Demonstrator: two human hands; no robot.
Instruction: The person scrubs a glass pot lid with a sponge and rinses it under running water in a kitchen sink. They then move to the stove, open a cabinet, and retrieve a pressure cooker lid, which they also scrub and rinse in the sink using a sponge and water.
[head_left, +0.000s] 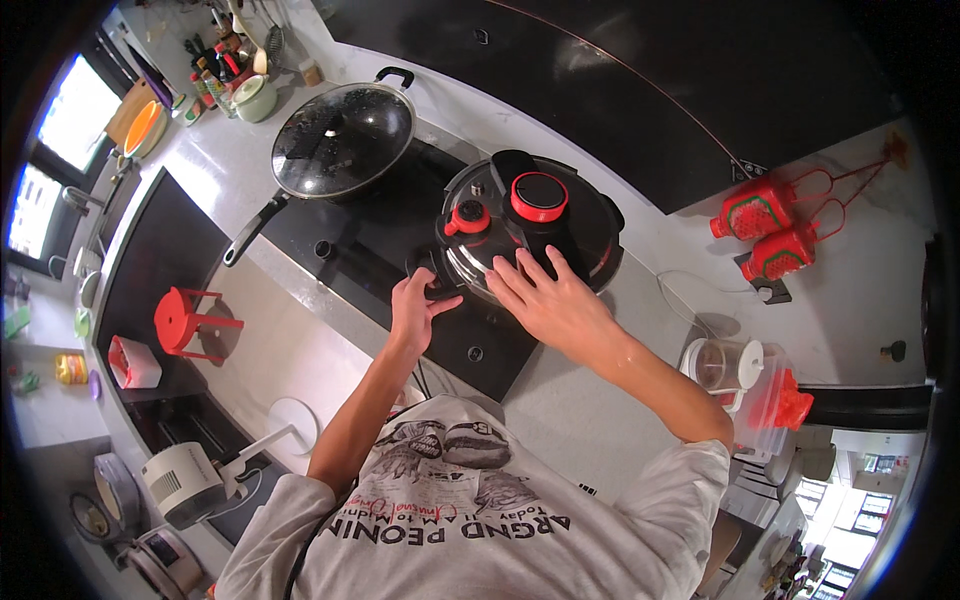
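A pressure cooker with a shiny metal lid (480, 251) stands on the black cooktop (360, 247). Its lid carries a round red-and-black knob (539, 196) and a smaller red valve cap (471, 216). My left hand (414, 311) grips the cooker's black side handle (444, 274), with part of the fingers hidden. My right hand (559, 304) lies with fingers spread at the lid's near edge, below the knob. A wok with a glass lid (341, 142) sits on the cooktop to the left, its long handle (255, 229) pointing toward the near left.
Two red bottles (772, 225) hang on the wall at the right. A glass jug with a white lid (720, 366) stands below them beside a clear plastic container (761, 412). A red stool (180, 322) and a white fan (184, 480) stand at the left. A lidded green pot (254, 99) sits at the back left.
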